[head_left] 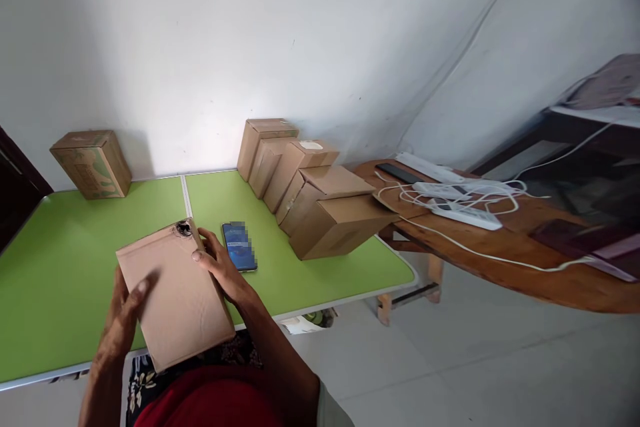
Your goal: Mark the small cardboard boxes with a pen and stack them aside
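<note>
A brown cardboard box [180, 300] is held tilted at the front edge of the green table, close to my body. One far corner of it has a dark, torn hole. My left hand [123, 313] grips its left side, thumb on the top face and fingers hidden beneath. On the opposite side my right hand [217, 263] clasps the edge near the damaged corner, its thumb also on top. Just right of that hand a smartphone [239, 247] with a lit blue screen lies on the table.
Several cardboard boxes [313, 193] stand in a row at the table's right. Another printed box [93, 163] sits back left against the wall. White power strips [465, 213] and tangled cables lie on a wooden table [510, 273] at right. The green table [55, 293] has a pale seam.
</note>
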A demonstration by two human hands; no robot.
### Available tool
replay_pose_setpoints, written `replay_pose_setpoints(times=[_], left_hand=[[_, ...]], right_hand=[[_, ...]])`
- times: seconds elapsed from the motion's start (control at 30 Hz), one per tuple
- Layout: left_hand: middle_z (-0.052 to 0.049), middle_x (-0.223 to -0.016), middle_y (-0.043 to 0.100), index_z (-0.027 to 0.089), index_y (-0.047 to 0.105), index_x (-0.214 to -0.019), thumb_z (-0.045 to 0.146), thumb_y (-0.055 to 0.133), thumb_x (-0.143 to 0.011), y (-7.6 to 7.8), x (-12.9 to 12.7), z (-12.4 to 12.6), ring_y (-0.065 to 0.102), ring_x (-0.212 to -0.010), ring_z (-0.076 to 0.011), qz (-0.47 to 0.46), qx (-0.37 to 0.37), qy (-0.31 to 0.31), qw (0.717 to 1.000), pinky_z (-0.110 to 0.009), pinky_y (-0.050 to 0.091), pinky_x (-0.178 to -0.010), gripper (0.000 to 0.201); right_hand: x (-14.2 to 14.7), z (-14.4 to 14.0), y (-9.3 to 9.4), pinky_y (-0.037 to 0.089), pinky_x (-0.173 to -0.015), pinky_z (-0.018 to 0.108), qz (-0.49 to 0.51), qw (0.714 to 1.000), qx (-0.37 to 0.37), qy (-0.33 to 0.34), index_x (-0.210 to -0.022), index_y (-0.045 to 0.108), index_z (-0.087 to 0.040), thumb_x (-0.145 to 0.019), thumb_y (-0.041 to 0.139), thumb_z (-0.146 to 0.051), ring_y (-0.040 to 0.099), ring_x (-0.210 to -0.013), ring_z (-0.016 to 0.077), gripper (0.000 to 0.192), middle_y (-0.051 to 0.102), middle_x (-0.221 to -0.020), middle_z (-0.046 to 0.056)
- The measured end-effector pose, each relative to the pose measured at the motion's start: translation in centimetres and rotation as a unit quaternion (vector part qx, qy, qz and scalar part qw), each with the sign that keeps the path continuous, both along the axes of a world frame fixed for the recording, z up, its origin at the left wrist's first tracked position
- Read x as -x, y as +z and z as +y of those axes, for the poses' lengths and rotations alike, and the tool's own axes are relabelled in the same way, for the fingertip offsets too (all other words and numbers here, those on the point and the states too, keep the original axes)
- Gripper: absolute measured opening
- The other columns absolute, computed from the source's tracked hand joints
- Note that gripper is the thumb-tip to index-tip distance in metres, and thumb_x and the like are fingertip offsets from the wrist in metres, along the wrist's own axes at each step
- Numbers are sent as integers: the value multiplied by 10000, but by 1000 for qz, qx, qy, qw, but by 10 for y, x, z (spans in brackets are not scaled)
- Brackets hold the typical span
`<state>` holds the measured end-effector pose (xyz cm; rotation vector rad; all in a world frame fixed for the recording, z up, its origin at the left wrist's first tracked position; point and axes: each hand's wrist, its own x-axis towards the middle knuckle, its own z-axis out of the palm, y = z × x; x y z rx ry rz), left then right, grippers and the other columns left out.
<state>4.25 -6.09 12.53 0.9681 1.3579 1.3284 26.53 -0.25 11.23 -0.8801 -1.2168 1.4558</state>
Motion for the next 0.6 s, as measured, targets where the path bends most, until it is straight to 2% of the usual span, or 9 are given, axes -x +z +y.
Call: replay_pose_setpoints(times=[0.07,0.13,0.17,0.23,0.37,0.47,0.6], left_hand=[[-223,-1724,540,241,356,-1786,842,856,-709,22,-1,12,520,-1584,-481,63,-8,34,997,-633,461,-1284,1331],[-258,-1751,472,205,293,-1811,874,871,-637,41,-5,21,479,-1603,-494,190,-19,105,976,-667,402,-1315,1469],[-272,-1741,467,184,302,-1806,882,872,-614,49,-9,23,489,-1587,-496,253,-35,137,957,-684,387,-1318,1494],[-265,-1663,532,168,428,-1747,901,830,-632,61,-19,23,538,-1531,-483,343,-76,160,922,-693,402,-1301,1393],[-215,-1380,675,179,737,-1404,894,732,-759,67,-39,15,646,-1364,-429,411,-110,149,893,-625,535,-1183,963],[-187,-1302,698,203,764,-1219,845,752,-785,66,-46,10,668,-1304,-404,423,-151,155,880,-581,566,-1135,775],[-183,-1330,703,217,747,-1177,800,776,-803,64,-48,4,642,-1357,-406,419,-186,157,875,-584,535,-1172,693]], right_hand=[[5,-5,0,486,-1215,557,-5,1000,0,-22,-1661,454,-236,-773,855,-760,630,-1442,399,1107,629,-1594,182],[10,-12,0,475,-1231,568,-18,999,-5,-41,-1681,424,-236,-760,868,-751,615,-1456,405,1144,606,-1616,187],[12,-16,0,461,-1248,576,-24,998,-9,-50,-1684,420,-234,-754,878,-740,602,-1471,410,1154,597,-1623,189],[14,-23,0,424,-1289,583,-27,997,-18,-65,-1687,421,-238,-760,890,-712,563,-1516,417,1142,579,-1645,185],[12,-31,4,341,-1366,555,0,997,-35,-70,-1677,440,-283,-816,880,-658,462,-1627,398,1037,513,-1732,148],[9,-31,12,372,-1349,541,25,997,-25,-66,-1609,507,-290,-882,822,-654,502,-1594,377,871,564,-1695,129],[10,-30,28,456,-1270,510,16,994,-10,-105,-1457,614,-254,-919,768,-658,617,-1444,361,691,703,-1506,125]])
